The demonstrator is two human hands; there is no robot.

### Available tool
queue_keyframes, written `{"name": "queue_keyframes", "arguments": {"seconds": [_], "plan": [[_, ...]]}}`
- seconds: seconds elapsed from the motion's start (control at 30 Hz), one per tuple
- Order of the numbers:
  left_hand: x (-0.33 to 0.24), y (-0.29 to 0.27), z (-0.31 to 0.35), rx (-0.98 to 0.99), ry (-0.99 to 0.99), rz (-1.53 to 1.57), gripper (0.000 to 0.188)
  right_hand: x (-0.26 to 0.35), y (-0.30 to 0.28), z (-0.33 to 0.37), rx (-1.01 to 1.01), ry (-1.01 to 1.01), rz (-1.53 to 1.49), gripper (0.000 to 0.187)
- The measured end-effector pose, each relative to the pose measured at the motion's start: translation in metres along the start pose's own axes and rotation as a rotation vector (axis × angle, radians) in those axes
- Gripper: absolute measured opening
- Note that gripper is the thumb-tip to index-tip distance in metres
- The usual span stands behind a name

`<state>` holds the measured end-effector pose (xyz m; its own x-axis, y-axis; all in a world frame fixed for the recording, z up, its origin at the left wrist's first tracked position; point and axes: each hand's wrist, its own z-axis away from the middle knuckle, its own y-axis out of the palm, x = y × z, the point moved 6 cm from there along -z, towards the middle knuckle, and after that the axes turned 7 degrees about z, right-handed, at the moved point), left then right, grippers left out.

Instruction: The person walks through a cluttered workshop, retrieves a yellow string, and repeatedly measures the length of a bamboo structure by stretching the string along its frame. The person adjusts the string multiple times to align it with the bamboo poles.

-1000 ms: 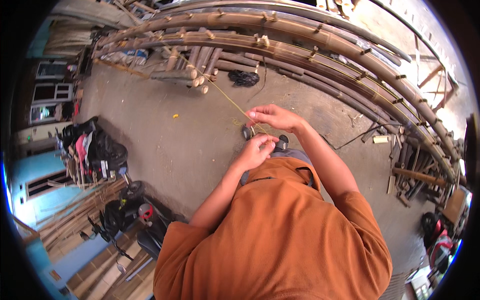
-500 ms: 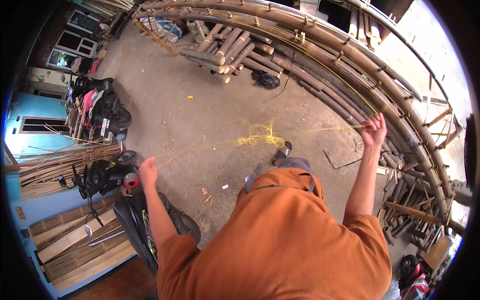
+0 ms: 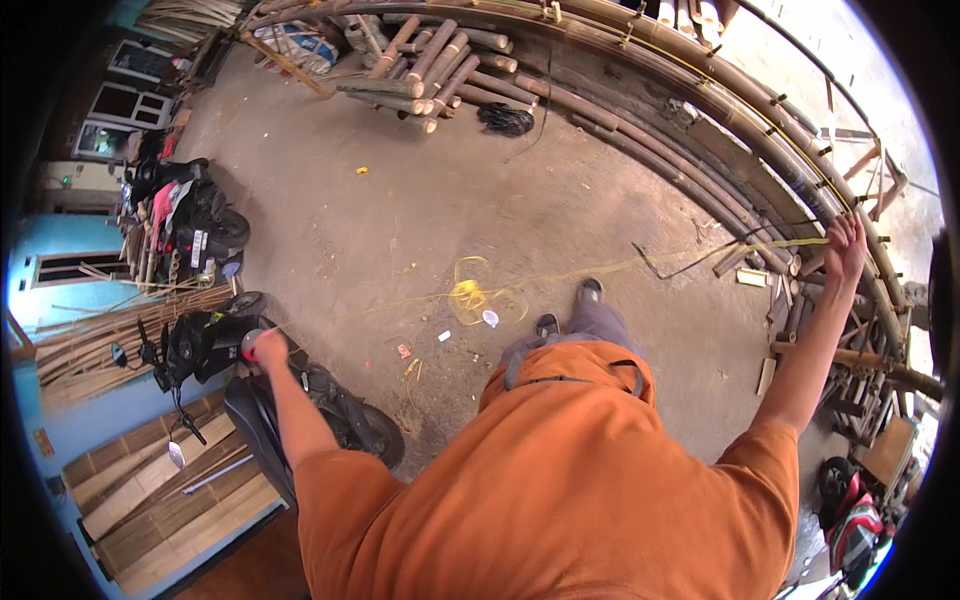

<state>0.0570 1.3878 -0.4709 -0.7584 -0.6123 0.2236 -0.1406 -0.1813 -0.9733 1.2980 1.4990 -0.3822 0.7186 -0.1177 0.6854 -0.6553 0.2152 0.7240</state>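
A thin yellow string stretches across the picture between my two widely spread hands. My left hand, out beside the parked motorbikes, is closed around the string's left part, which looks very faint there. My right hand pinches the other end, close to the long bamboo poles at the right; some of its fingers point up. Below the middle of the line, a loose tangle of yellow string shows against the concrete floor in front of my feet. Whether the tangle joins the stretched string I cannot tell.
Long curved bamboo poles with pegs run along the far right side, a yellow line on them. Cut bamboo is piled at the back. Motorbikes and split bamboo line the left wall. A black bundle lies on the floor.
My hands have moved farther apart, the right one outward to the right, the left one outward and slightly down. My view and body have shifted right, and both feet now show.
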Motion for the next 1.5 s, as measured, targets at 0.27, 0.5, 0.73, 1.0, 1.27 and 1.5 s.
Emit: {"name": "queue_keyframes", "arguments": {"seconds": [0.27,0.5,0.73,1.0,1.27,1.5], "plan": [[-0.332,0.001,0.181,0.133,0.664,0.691,0.046,-0.081,0.072,0.188,0.023,0.458,0.773,0.022],[-0.589,-0.197,0.59,-0.123,1.668,0.962,0.066,-0.124,0.025,0.31,0.357,0.653,1.089,0.028],[-0.693,-0.172,0.815,0.431,1.861,1.057,0.019,0.042,-0.159,0.411,-0.136,0.14,0.479,0.024],[-0.79,-0.208,0.868,0.032,1.356,1.372,0.018,0.196,-0.308,0.551,-0.493,-0.304,0.062,0.022],[-0.815,-0.268,1.021,0.062,1.771,1.639,0.011,0.229,-0.319,0.532,-0.454,-0.36,-0.217,0.013],[-0.848,-0.274,1.159,0.816,1.977,1.424,0.026,0.254,-0.305,0.452,-0.448,-0.331,0.034,0.017]]}}
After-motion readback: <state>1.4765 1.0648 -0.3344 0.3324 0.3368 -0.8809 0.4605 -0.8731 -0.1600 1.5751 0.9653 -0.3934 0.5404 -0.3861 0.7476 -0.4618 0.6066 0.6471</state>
